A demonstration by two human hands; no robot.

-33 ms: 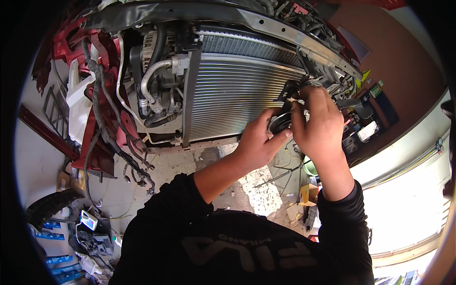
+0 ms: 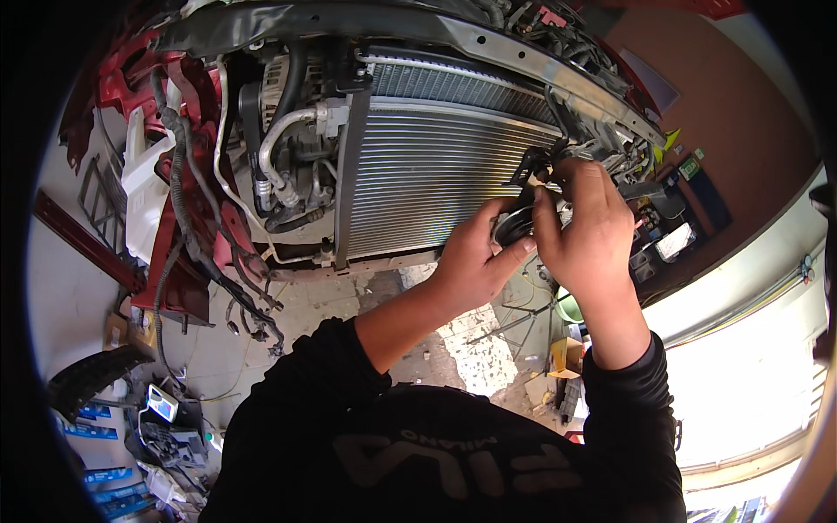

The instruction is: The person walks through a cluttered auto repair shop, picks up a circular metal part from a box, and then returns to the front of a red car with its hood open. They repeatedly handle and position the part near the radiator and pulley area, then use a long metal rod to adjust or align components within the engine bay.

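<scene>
A round black part [image 2: 513, 227], shaped like a disc car horn, sits in my left hand [image 2: 475, 254]. The left thumb and fingers are closed around its edge. Just above it, the fingers of my right hand [image 2: 589, 228] are pinched together close to a black metal bracket [image 2: 526, 164]. Those fingers hide whatever is between them. Both hands are in front of the right side of a silver finned condenser [image 2: 427, 174], mounted upright in the open front of a car.
A metal crossbeam [image 2: 488, 44] spans above the condenser. Loose wiring harness [image 2: 181, 166] hangs at the left beside red bodywork [image 2: 187, 275]. Metal pipes [image 2: 277, 152] stand left of the condenser. On the floor are a cardboard box [image 2: 567, 357] and, at lower left, several dark parts [image 2: 179, 444].
My right hand has shifted very slightly to the right, its fingers still pinched. The left hand and the round black part stay in place.
</scene>
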